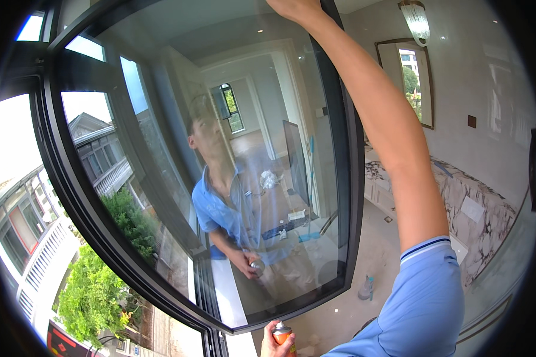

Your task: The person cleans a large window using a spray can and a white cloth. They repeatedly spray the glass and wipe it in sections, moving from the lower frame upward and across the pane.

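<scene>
At the bottom edge my left hand [270, 341] grips an orange aerosol can [282, 332] with a silver top, held upright just below the window sash. The lower part of the can is cut off. My right arm reaches up across the view, and my right hand [295, 8] is at the top edge, by the upper part of the glass pane [250, 147]. Its fingers are out of view, so whether it holds something is hidden. The dark-framed window sash [355, 214] stands swung inward. A person in a blue shirt is reflected in the glass.
At left, the window frame [49, 116] borders the outdoors, with a green tree [91, 290] and a white balustrade [49, 263] below. Rightward are a marble-patterned counter [482, 196], a wall mirror [426, 85] and a wall lamp [414, 20]. A bottle [365, 290] stands on the floor.
</scene>
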The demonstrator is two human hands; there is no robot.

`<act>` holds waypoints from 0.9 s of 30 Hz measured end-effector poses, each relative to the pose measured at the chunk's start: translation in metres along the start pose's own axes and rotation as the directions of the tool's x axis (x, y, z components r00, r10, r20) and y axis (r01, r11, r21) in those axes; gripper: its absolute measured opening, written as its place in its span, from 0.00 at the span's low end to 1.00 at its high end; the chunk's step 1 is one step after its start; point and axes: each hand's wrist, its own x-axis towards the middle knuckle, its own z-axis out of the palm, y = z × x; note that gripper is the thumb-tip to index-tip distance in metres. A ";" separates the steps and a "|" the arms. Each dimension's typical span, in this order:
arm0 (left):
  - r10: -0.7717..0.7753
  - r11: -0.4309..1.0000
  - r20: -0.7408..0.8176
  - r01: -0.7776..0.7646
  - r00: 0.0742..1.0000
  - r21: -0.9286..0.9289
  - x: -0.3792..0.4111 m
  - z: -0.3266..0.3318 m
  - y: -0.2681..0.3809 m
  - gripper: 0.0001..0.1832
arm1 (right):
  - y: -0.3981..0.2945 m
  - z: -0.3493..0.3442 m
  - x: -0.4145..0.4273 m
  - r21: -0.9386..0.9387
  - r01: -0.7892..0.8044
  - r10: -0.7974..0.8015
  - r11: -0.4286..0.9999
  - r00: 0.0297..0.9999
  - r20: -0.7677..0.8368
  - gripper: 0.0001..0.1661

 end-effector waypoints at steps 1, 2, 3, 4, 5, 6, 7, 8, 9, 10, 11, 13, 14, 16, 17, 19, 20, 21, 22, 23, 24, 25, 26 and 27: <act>-0.029 0.999 -0.013 0.029 0.999 -0.023 0.000 0.002 -0.001 0.38 | -0.014 -0.005 0.000 0.063 0.019 -0.025 0.998 0.995 0.093 0.51; -0.059 0.997 -0.018 0.058 0.998 -0.047 0.001 0.006 -0.003 0.37 | -0.028 -0.010 -0.006 0.121 0.036 -0.058 0.992 0.981 0.184 0.52; -0.090 0.995 -0.090 0.085 0.992 -0.053 -0.009 0.000 -0.001 0.37 | -0.056 0.001 -0.030 0.238 0.009 -0.075 0.971 0.960 0.270 0.54; -0.327 0.908 -0.179 0.256 0.928 -0.332 -0.013 -0.015 -0.013 0.30 | -0.088 0.016 -0.063 0.317 0.137 -0.204 0.939 0.960 0.190 0.55; -0.547 0.714 -0.156 0.361 0.822 -0.601 -0.009 -0.022 -0.029 0.23 | -0.108 0.021 -0.091 0.351 0.283 -0.336 0.892 0.936 0.100 0.55; -0.280 0.924 -0.329 0.160 0.902 -0.348 -0.016 0.003 -0.010 0.12 | -0.107 0.006 -0.104 0.328 0.425 -0.449 0.844 0.894 -0.004 0.47; 0.026 0.998 -0.391 -0.044 0.920 -0.037 -0.022 0.028 0.011 0.11 | -0.078 0.005 -0.105 0.232 0.342 -0.355 0.911 0.935 0.012 0.47; -0.494 0.822 -0.329 0.308 0.805 -0.479 -0.011 -0.001 -0.025 0.23 | -0.042 0.010 -0.087 0.142 0.251 -0.254 0.957 0.967 -0.001 0.47; -0.503 0.806 -0.278 0.328 0.818 -0.493 -0.010 -0.003 -0.031 0.22 | -0.008 0.010 -0.064 0.021 0.175 -0.174 0.984 0.985 -0.015 0.46; -0.510 0.789 -0.240 0.338 0.826 -0.513 -0.008 -0.001 -0.035 0.22 | 0.010 0.014 -0.039 0.036 0.112 -0.112 0.993 0.994 0.001 0.46; -0.509 0.777 -0.221 0.333 0.832 -0.535 -0.009 -0.002 -0.039 0.21 | 0.013 0.016 -0.019 0.069 0.040 -0.041 0.997 0.999 0.013 0.46; -0.506 0.810 -0.271 0.342 0.819 -0.476 0.008 -0.004 -0.057 0.25 | -0.031 -0.010 -0.007 0.107 0.090 -0.101 0.990 0.990 0.103 0.47; -0.496 0.816 -0.280 0.332 0.822 -0.473 0.003 -0.004 -0.045 0.24 | -0.049 0.013 -0.021 0.171 0.131 -0.149 0.977 0.984 0.096 0.46; -0.505 0.803 -0.277 0.327 0.817 -0.498 -0.008 -0.018 -0.032 0.23 | -0.079 0.027 -0.046 0.246 0.221 -0.243 0.944 0.968 0.061 0.47; -0.531 0.781 -0.281 0.333 0.799 -0.528 -0.016 -0.030 -0.031 0.23 | -0.089 0.029 -0.071 0.273 0.254 -0.277 0.928 0.960 0.047 0.47; -0.559 0.752 -0.250 0.356 0.790 -0.555 -0.018 -0.031 -0.043 0.22 | -0.048 0.028 -0.074 0.118 0.234 -0.236 0.965 0.972 0.004 0.46; -0.546 0.763 -0.273 0.335 0.792 -0.552 -0.015 -0.029 -0.051 0.22 | -0.025 0.020 -0.051 0.074 0.091 -0.093 0.993 0.995 0.021 0.46; -0.528 0.775 -0.287 0.315 0.799 -0.548 -0.007 -0.025 -0.056 0.23 | 0.011 0.023 -0.017 0.016 0.032 -0.032 0.999 0.999 -0.004 0.46; -0.524 0.772 -0.280 0.311 0.804 -0.554 -0.005 -0.025 -0.058 0.23 | 0.003 0.015 -0.003 0.064 -0.031 0.029 0.997 0.999 0.039 0.47; -0.521 0.770 -0.271 0.308 0.809 -0.559 -0.003 -0.025 -0.058 0.24 | -0.006 0.008 0.011 0.107 -0.095 0.086 0.990 0.993 0.084 0.48; -0.526 0.764 -0.260 0.315 0.810 -0.563 -0.006 -0.025 -0.059 0.25 | -0.017 0.008 0.005 0.149 0.009 -0.027 0.989 0.992 0.120 0.48; -0.537 0.757 -0.261 0.322 0.802 -0.569 -0.015 -0.027 -0.058 0.26 | -0.033 0.009 -0.014 0.206 0.099 -0.133 0.974 0.978 0.159 0.48; -0.318 0.920 -0.458 0.153 0.830 -0.361 -0.017 0.003 -0.006 0.27 | -0.041 0.019 -0.047 0.288 0.147 -0.206 0.946 0.961 0.186 0.48; -0.383 0.893 -0.433 0.208 0.816 -0.399 -0.023 -0.013 -0.014 0.27 | -0.064 0.015 -0.079 0.361 0.184 -0.264 0.914 0.946 0.188 0.48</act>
